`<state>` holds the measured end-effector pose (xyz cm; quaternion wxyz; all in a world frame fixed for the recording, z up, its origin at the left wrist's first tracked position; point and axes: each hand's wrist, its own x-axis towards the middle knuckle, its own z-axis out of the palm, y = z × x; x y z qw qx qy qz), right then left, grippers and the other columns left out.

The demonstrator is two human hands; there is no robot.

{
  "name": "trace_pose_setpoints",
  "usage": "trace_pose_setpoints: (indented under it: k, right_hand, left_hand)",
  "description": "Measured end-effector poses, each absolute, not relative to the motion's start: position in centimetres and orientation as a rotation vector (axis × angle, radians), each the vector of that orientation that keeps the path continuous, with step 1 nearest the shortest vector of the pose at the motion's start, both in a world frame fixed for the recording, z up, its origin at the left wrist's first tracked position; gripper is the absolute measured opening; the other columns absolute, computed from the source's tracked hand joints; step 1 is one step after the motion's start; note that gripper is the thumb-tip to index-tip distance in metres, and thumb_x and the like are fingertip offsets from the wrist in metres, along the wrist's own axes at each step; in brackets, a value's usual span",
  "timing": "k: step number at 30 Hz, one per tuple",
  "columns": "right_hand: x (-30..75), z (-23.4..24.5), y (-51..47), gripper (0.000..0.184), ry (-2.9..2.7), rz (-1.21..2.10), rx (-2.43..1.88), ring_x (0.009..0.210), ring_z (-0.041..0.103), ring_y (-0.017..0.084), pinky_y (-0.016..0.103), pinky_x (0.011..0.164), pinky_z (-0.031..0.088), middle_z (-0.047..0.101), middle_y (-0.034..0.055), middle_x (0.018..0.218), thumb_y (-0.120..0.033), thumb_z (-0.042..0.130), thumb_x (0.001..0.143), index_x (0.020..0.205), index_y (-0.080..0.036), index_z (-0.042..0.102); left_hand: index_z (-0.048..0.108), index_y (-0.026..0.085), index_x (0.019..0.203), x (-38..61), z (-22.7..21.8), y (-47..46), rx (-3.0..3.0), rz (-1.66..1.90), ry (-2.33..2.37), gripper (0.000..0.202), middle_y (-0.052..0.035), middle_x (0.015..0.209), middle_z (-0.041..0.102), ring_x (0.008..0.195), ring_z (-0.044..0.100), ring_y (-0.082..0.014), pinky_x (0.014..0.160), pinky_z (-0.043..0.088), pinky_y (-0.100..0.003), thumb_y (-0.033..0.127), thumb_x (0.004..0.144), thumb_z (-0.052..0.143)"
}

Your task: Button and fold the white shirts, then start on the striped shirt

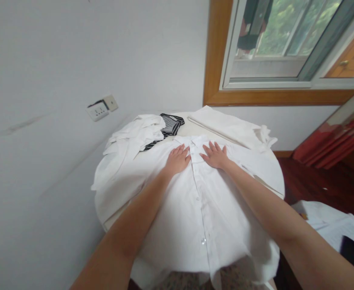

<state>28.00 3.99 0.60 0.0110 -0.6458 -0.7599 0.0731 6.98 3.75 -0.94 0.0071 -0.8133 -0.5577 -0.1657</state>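
A white button-up shirt (180, 209) lies spread front side up on a round table (281, 177), collar toward the wall and hem hanging over the near edge. Its button placket runs down the middle. My left hand (178, 158) rests flat on the chest just left of the placket, fingers outstretched. On the other side my right hand (215, 155) presses flat near the collar, its fingers spread. Neither hand grips anything. The sleeves reach out to both sides of the table.
Crumpled white clothing (131, 137) and a black striped garment (172, 125) lie at the back left. A folded white garment (225, 125) sits at the back right. The wall has a socket (97, 111); papers (337, 225) are at lower right, near a red curtain (325, 145).
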Motion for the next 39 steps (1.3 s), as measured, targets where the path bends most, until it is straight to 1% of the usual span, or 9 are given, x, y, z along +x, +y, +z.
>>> trace_pose_setpoints:
  k: [7, 11, 15, 19, 23, 26, 30, 34, 39]
  right_hand:
    - [27.9, 0.4, 5.4, 0.071, -2.355, 0.175, -1.985, 0.149, 0.007, 0.032, 0.065, 0.114, 0.006, 0.01, 0.0073, 0.164, -0.067, 0.016, 0.095, 0.156, -0.03, 0.022]
    - [27.9, 0.4, 5.8, 0.069, -2.368, 0.126, -1.944, 0.149, 0.01, 0.032, 0.064, 0.114, 0.007, 0.014, 0.0077, 0.163, -0.064, 0.018, 0.096, 0.155, -0.029, 0.025]
    - [27.9, 0.3, 5.9, 0.068, -2.34, 0.104, -1.914, 0.149, 0.013, 0.031, 0.063, 0.115, 0.007, 0.018, 0.0077, 0.163, -0.063, 0.021, 0.096, 0.154, -0.029, 0.029]
    - [27.9, 0.3, 5.9, 0.066, -2.313, 0.102, -1.905, 0.149, 0.015, 0.031, 0.062, 0.115, 0.009, 0.021, 0.0069, 0.162, -0.063, 0.024, 0.096, 0.152, -0.029, 0.032]
    - [28.1, 0.2, 5.8, 0.065, -2.319, 0.101, -1.887, 0.148, 0.016, 0.031, 0.062, 0.115, 0.009, 0.022, 0.0061, 0.162, -0.064, 0.025, 0.096, 0.152, -0.03, 0.033]
    - [28.2, 0.1, 5.9, 0.065, -2.324, 0.079, -1.881, 0.148, 0.017, 0.03, 0.063, 0.115, 0.011, 0.023, 0.0061, 0.161, -0.064, 0.024, 0.096, 0.151, -0.03, 0.033]
    - [28.2, 0.0, 6.0, 0.065, -2.322, 0.079, -1.876, 0.148, 0.017, 0.03, 0.063, 0.115, 0.011, 0.024, 0.0062, 0.161, -0.064, 0.024, 0.096, 0.151, -0.03, 0.034]
    - [28.1, -0.1, 6.0, 0.065, -2.321, 0.078, -1.888, 0.148, 0.016, 0.03, 0.062, 0.115, 0.011, 0.023, 0.006, 0.161, -0.063, 0.024, 0.097, 0.152, -0.03, 0.033]
    - [28.1, -0.3, 6.0, 0.065, -2.306, 0.047, -1.881, 0.148, 0.018, 0.031, 0.062, 0.114, 0.012, 0.025, 0.0062, 0.161, -0.063, 0.024, 0.096, 0.151, -0.03, 0.034]
  left_hand:
    - [0.041, 0.017, 0.145, 7.1, -1.0, 5.3, -2.513, -0.495, -1.792, 0.053, -0.0143, 0.153, 0.039, 0.142, 0.036, -0.027, 0.117, 0.025, -0.046, 0.037, 0.096, 0.039]
    - [0.033, 0.009, 0.148, 7.0, -1.0, 5.7, -2.498, -0.514, -1.809, 0.061, -0.0191, 0.153, 0.038, 0.143, 0.034, -0.0272, 0.117, 0.025, -0.045, 0.037, 0.095, 0.04]
    - [0.042, 0.011, 0.144, 7.0, -0.9, 5.8, -2.521, -0.472, -1.821, 0.056, -0.0188, 0.153, 0.038, 0.143, 0.034, -0.0293, 0.117, 0.024, -0.047, 0.038, 0.095, 0.04]
    - [0.044, 0.014, 0.141, 6.8, -0.9, 5.9, -2.5, -0.598, -1.794, 0.053, -0.0174, 0.149, 0.045, 0.138, 0.04, -0.0291, 0.115, 0.028, -0.046, 0.038, 0.093, 0.045]
    - [0.054, 0.012, 0.126, 6.4, -0.7, 6.1, -2.37, -0.755, -1.808, 0.042, -0.0172, 0.126, 0.061, 0.124, 0.051, -0.0285, 0.109, 0.036, -0.042, 0.031, 0.088, 0.052]
    - [0.061, 0.013, 0.115, 6.2, -0.5, 6.2, -2.358, -0.791, -1.809, 0.031, -0.0163, 0.116, 0.063, 0.118, 0.053, -0.0284, 0.107, 0.039, -0.043, 0.027, 0.088, 0.052]
    - [0.065, 0.02, 0.115, 6.2, -0.3, 5.9, -2.371, -0.747, -1.772, 0.03, -0.0141, 0.131, 0.057, 0.125, 0.048, -0.0291, 0.108, 0.038, -0.047, 0.026, 0.089, 0.05]
    - [0.065, 0.023, 0.122, 6.4, -0.3, 5.6, -2.33, -0.692, -1.757, 0.036, -0.0097, 0.15, 0.043, 0.14, 0.034, -0.0321, 0.114, 0.03, -0.05, 0.026, 0.09, 0.048]
    - [0.063, 0.022, 0.125, 6.4, -0.2, 5.6, -2.398, -0.596, -1.641, 0.04, -0.0056, 0.154, 0.04, 0.145, 0.029, -0.0296, 0.119, 0.021, -0.051, 0.025, 0.09, 0.043]
